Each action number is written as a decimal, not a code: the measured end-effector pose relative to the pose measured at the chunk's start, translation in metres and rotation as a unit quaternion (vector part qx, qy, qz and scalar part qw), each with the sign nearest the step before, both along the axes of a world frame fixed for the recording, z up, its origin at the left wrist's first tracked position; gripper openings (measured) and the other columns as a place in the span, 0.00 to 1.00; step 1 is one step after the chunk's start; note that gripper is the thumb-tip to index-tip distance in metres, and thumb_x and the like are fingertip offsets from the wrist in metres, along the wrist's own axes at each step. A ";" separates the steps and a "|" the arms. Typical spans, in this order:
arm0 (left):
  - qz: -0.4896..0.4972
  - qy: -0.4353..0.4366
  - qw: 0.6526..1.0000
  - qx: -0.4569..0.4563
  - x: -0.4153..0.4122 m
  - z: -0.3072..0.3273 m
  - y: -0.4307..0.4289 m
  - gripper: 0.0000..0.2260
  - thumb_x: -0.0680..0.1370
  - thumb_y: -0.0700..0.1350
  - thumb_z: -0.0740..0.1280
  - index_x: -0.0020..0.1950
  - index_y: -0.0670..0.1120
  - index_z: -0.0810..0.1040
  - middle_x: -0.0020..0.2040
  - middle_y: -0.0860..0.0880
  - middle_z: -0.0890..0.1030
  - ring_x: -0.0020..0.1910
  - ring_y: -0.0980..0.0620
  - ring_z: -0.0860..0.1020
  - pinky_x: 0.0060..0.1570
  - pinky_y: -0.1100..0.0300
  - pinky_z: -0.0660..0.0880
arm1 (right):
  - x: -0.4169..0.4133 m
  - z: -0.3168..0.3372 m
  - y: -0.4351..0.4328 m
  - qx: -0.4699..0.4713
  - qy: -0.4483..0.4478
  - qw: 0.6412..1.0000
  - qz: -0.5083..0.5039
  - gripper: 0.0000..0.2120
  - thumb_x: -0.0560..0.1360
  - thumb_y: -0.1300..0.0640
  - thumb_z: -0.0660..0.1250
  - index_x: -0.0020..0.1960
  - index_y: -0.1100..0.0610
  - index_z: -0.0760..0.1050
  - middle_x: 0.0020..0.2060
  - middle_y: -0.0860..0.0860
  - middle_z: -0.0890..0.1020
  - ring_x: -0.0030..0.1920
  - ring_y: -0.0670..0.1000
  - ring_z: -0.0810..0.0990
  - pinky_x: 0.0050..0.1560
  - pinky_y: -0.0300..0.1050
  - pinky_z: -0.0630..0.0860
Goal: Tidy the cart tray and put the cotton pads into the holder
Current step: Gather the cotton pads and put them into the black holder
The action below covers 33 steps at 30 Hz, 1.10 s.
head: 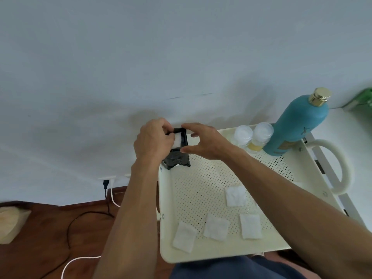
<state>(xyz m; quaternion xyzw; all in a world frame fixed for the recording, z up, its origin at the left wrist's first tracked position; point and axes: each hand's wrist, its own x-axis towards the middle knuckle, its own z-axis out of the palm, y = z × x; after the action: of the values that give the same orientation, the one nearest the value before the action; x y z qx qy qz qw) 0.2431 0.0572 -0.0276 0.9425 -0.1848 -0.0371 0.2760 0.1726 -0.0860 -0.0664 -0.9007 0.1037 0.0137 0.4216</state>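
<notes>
A black ornate holder (177, 158) stands at the far left corner of the cream perforated cart tray (201, 190). My left hand (153, 141) pinches a white cotton pad (178, 140) that sits in the holder's open top. My right hand (203, 141) hovers at the holder's right side, fingers apart, thumb near its front rim; I cannot tell whether it touches. Several loose square cotton pads lie on the tray: one at mid right (236, 195) and three along the near edge (184, 237), (216, 226), (250, 226).
A tall teal bottle with a gold cap (298, 125) and two small clear-lidded jars (252, 135) stand at the tray's far right. The cart handle (340, 168) loops off the right side. Cables (88, 216) run over the wooden floor at left, below a white wall.
</notes>
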 end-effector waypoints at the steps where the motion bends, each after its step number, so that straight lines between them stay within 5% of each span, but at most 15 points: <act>1: -0.013 0.012 1.000 0.021 -0.002 0.002 0.000 0.04 0.74 0.45 0.69 0.46 0.54 0.81 0.44 0.53 0.81 0.43 0.50 0.79 0.39 0.57 0.73 | 0.000 0.000 0.000 0.004 0.000 1.000 -0.002 0.36 0.67 0.48 0.74 0.72 0.50 0.64 0.69 0.47 0.71 0.59 0.48 0.76 0.57 0.40 0.70; 9: -0.006 0.100 0.983 0.157 -0.009 0.001 -0.003 0.12 0.75 0.53 0.64 0.39 0.48 0.81 0.39 0.47 0.80 0.39 0.44 0.78 0.36 0.57 0.70 | -0.003 -0.002 0.003 0.018 0.003 1.000 -0.003 0.35 0.69 0.49 0.73 0.73 0.49 0.62 0.70 0.48 0.69 0.63 0.49 0.73 0.59 0.39 0.68; 15: 0.025 0.077 0.995 0.059 -0.022 0.009 0.006 0.09 0.77 0.50 0.62 0.45 0.52 0.81 0.40 0.51 0.80 0.40 0.48 0.78 0.37 0.58 0.69 | -0.013 -0.005 0.008 -0.003 -0.027 0.999 -0.038 0.36 0.70 0.48 0.71 0.74 0.49 0.59 0.70 0.50 0.66 0.64 0.51 0.72 0.61 0.44 0.70; 21: 0.046 0.094 0.994 -0.039 -0.047 0.012 0.027 0.08 0.76 0.51 0.65 0.51 0.52 0.81 0.45 0.54 0.81 0.45 0.52 0.79 0.45 0.57 0.73 | -0.036 -0.009 0.015 -0.004 -0.061 0.996 -0.063 0.34 0.70 0.47 0.71 0.71 0.49 0.62 0.66 0.51 0.70 0.55 0.50 0.76 0.55 0.43 0.72; 33: -0.019 0.196 0.971 0.132 -0.118 -0.035 0.044 0.13 0.76 0.48 0.67 0.60 0.49 0.77 0.60 0.45 0.79 0.53 0.46 0.80 0.57 0.52 0.74 | -0.107 -0.034 0.028 -0.030 0.022 0.999 -0.034 0.27 0.71 0.47 0.70 0.67 0.52 0.67 0.59 0.52 0.75 0.51 0.51 0.76 0.55 0.48 0.74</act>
<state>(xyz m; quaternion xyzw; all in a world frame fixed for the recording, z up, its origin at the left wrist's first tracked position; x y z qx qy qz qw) 0.1248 0.1014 -0.0629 0.9413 -0.1387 -0.2503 0.1788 0.0656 -0.0583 -0.1003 -0.9082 0.1442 0.0156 0.3926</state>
